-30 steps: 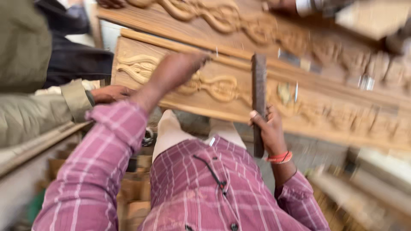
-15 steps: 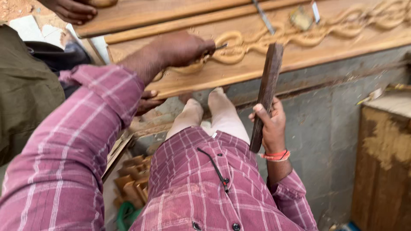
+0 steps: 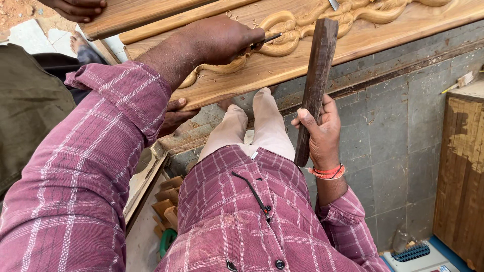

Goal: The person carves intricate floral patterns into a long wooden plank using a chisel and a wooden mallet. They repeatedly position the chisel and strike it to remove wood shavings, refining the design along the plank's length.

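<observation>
Our left hand (image 3: pixel 222 40) pinches the chisel (image 3: pixel 264 39) against the carved scroll (image 3: pixel 282 30), right hand (image 3: pixel 320 133) clenching the wooden mallet (image 3: pixel 315 85) at five o'clock — a glancing blow could gouge the panel (image 3: pixel 363 43).

Grey stone floor tiles (image 3: pixel 398 131) with dark joints fill the middle ground in even daylight. To the right of them stands a worn wooden cabinet (image 3: pixel 461 171). Below the cabinet's near corner lies a white drain grate (image 3: pixel 416 254) on a blue edge. Far left of the tiles, reddish bare earth (image 3: pixel 20 12) shows.
</observation>
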